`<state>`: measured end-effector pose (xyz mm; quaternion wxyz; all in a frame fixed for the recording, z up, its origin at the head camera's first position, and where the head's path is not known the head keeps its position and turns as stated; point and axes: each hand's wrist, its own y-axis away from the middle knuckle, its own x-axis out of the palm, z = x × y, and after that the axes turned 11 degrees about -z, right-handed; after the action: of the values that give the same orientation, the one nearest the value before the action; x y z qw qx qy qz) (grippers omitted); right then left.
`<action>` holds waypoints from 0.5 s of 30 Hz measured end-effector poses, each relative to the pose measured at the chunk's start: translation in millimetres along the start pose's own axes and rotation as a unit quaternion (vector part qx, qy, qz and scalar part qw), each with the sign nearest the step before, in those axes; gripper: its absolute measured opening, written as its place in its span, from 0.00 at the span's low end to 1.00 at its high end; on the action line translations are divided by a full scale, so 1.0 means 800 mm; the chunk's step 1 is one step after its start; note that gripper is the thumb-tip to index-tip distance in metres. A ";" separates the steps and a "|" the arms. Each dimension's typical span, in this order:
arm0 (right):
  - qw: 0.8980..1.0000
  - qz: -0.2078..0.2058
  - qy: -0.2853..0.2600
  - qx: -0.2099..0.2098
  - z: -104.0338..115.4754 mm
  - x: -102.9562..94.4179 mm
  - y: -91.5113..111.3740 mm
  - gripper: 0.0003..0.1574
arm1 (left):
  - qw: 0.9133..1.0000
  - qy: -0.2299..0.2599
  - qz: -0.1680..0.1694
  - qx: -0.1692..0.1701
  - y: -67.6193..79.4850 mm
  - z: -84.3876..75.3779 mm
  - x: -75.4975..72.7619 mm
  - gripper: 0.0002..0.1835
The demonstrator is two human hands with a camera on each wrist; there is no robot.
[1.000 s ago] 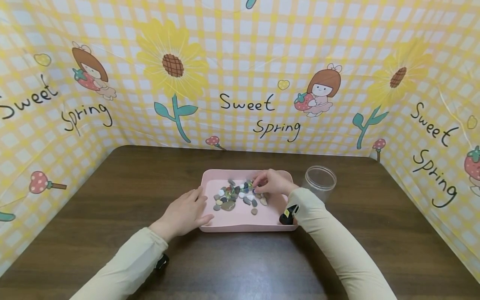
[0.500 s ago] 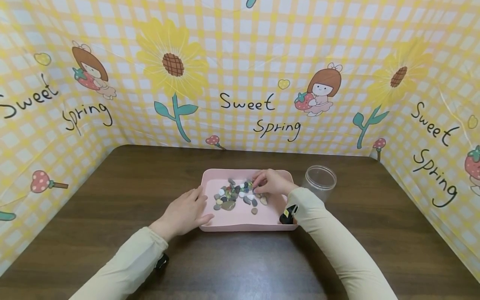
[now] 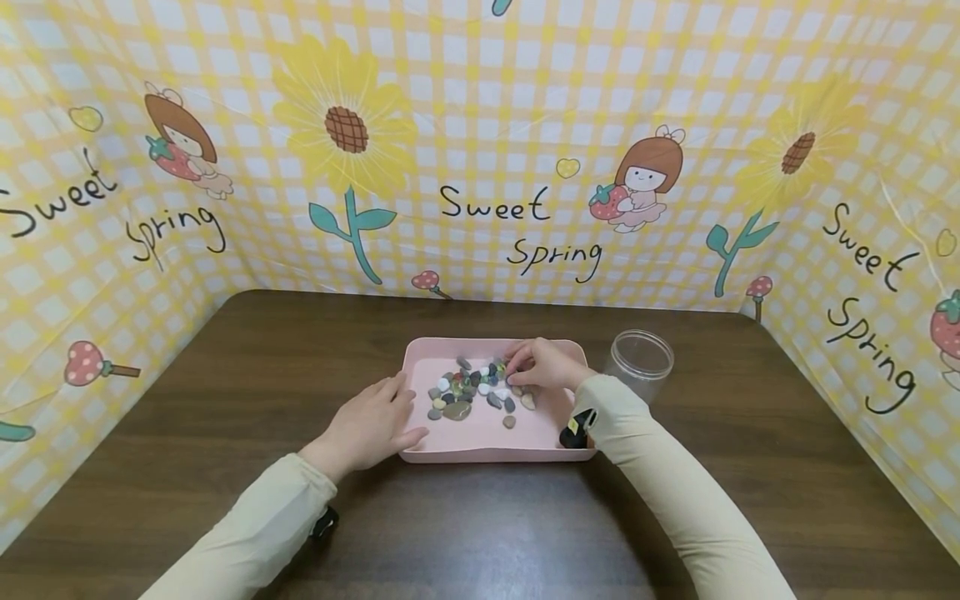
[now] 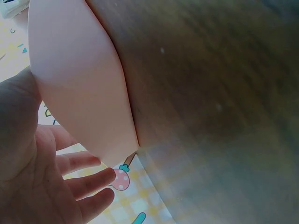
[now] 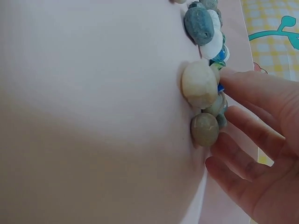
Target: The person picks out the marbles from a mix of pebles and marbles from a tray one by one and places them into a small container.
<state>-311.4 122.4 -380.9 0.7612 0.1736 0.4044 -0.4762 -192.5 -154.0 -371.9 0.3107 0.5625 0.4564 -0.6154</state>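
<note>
Barely a shift this past second: the right hand (image 3: 546,365) stays among the stones (image 3: 475,379), so the handling looks no further along. Those fingers curve part-way; whether they pinch anything, I can't tell. The left hand (image 3: 367,427), fingers loosely spread, rests at the left edge of the pink tray (image 3: 495,456), lower centre, holding the stones. To its right: a clear jar (image 3: 641,354), base hidden.

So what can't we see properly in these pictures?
Head view: part of the jar, behind the right sleeve.
Left wrist view: the inside of the pink tray, behind its wall.
Right wrist view: whether the right grip holds the blue piece, partly behind the pale stone.
</note>
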 end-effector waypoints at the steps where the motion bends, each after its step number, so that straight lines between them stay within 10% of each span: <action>1: 1.000 0.000 0.001 -0.001 0.000 0.000 0.000 0.05 | 1.000 0.001 0.001 -0.001 0.000 0.000 0.000 0.34; 15: 1.000 0.010 0.009 0.012 0.004 0.000 0.001 0.05 | 1.000 0.004 0.006 -0.005 -0.001 0.000 0.000 0.34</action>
<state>-309.3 120.7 -379.4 0.7602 0.1908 0.4041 -0.4716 -192.8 -153.7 -371.7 0.3154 0.5657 0.4576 -0.6092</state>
